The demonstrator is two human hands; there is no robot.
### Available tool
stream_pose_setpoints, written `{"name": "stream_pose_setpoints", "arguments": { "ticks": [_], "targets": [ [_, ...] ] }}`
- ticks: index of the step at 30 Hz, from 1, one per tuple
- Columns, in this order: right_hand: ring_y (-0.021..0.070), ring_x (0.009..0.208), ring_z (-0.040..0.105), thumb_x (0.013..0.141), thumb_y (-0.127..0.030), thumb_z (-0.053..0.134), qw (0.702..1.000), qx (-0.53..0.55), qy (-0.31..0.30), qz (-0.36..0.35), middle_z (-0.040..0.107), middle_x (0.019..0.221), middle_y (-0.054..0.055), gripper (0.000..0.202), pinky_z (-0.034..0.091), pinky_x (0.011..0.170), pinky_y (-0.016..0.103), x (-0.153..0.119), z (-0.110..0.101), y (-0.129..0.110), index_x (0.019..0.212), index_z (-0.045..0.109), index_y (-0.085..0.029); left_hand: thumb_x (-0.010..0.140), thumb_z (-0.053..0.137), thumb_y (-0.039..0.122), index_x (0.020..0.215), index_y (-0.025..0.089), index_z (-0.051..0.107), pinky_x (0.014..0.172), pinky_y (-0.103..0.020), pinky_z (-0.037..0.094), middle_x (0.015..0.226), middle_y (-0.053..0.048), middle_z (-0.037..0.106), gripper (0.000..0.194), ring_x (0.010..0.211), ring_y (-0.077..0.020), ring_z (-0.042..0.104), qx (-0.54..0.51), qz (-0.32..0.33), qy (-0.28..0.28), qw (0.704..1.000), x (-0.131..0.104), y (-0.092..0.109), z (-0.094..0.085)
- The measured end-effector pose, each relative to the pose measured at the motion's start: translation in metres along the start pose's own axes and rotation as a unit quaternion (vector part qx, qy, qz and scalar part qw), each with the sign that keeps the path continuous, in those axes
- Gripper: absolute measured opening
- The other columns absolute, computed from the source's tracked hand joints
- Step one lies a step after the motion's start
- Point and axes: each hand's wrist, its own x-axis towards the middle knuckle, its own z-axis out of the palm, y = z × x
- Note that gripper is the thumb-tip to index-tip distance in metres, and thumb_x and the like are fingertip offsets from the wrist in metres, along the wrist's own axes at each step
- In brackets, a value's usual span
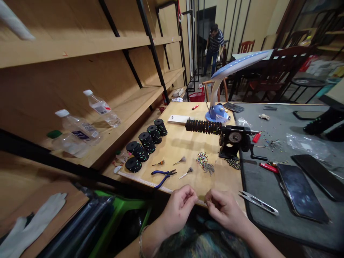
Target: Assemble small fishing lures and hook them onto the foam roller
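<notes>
My left hand [180, 205] is closed in a pinch at the table's front edge. Close beside it, a small gap apart, my right hand [225, 208] is pinched too. Whatever lies between the fingertips of either is too small or hidden to make out. Beyond them is a pile of colourful beads [202, 157], touching a heap of small metal pieces [209, 168]. Blue-handled pliers [163, 175] lie to the left, near small tufted bunches [190, 171]. A black hand-crank winder [233, 139] stands behind, its shaft carrying a thick black roll [204, 127] dotted with colour.
Several black spools [133, 165] line the table's left side. A blue lamp [215, 111] stands at the back. Thread snips [259, 203] and a phone [302, 193] lie on the grey mat [255, 179]. Shelves with bottles [103, 109] flank the left; a person [214, 44] stands far back.
</notes>
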Motion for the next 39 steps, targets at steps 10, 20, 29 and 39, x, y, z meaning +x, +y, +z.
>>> {"name": "stream_pose_setpoints", "arguments": {
  "ticks": [10, 20, 29, 39],
  "targets": [
    [0.0092, 0.043, 0.037, 0.089, -0.036, 0.053, 0.999, -0.006, -0.047, 0.009, 0.040, 0.048, -0.007, 0.026, 0.028, 0.046, 0.022, 0.002, -0.003, 0.001, 0.094, 0.071, -0.018, 0.090, 0.049, 0.030, 0.073, 0.018, 0.048, 0.053, -0.023, 0.028, 0.063, 0.005, 0.039, 0.020, 0.058, -0.0110, 0.035, 0.045, 0.009, 0.003, 0.999, 0.002, -0.006, 0.002],
    [0.0097, 0.043, 0.045, 0.091, -0.034, 0.047, 0.999, -0.039, -0.029, -0.001, 0.050, 0.047, -0.004, 0.030, 0.032, 0.046, 0.021, 0.003, -0.002, 0.000, 0.078, 0.069, -0.017, 0.089, 0.048, 0.028, 0.073, 0.018, 0.048, 0.053, -0.023, 0.029, 0.063, 0.005, 0.040, 0.019, 0.058, -0.0116, 0.036, 0.050, 0.013, -0.004, 0.999, 0.002, -0.008, 0.006],
    [0.0130, 0.054, 0.059, 0.092, -0.034, 0.048, 0.998, -0.005, -0.053, 0.026, 0.067, 0.062, 0.002, 0.029, 0.040, 0.054, 0.022, 0.004, -0.005, 0.000, 0.078, 0.068, -0.018, 0.088, 0.049, 0.031, 0.072, 0.018, 0.047, 0.056, -0.024, 0.030, 0.064, 0.004, 0.039, 0.021, 0.061, -0.0122, 0.036, 0.019, 0.002, 0.000, 1.000, 0.005, -0.009, 0.005],
    [0.0175, 0.070, 0.062, 0.095, -0.033, 0.040, 0.995, 0.010, -0.062, 0.079, 0.068, 0.076, 0.003, 0.028, 0.043, 0.066, 0.026, 0.007, -0.015, 0.004, 0.085, 0.063, -0.020, 0.089, 0.048, 0.034, 0.068, 0.020, 0.043, 0.057, -0.024, 0.030, 0.061, 0.006, 0.037, 0.025, 0.060, -0.0126, 0.036, 0.068, 0.014, 0.033, 0.997, 0.013, -0.031, -0.005]
  ]
}}
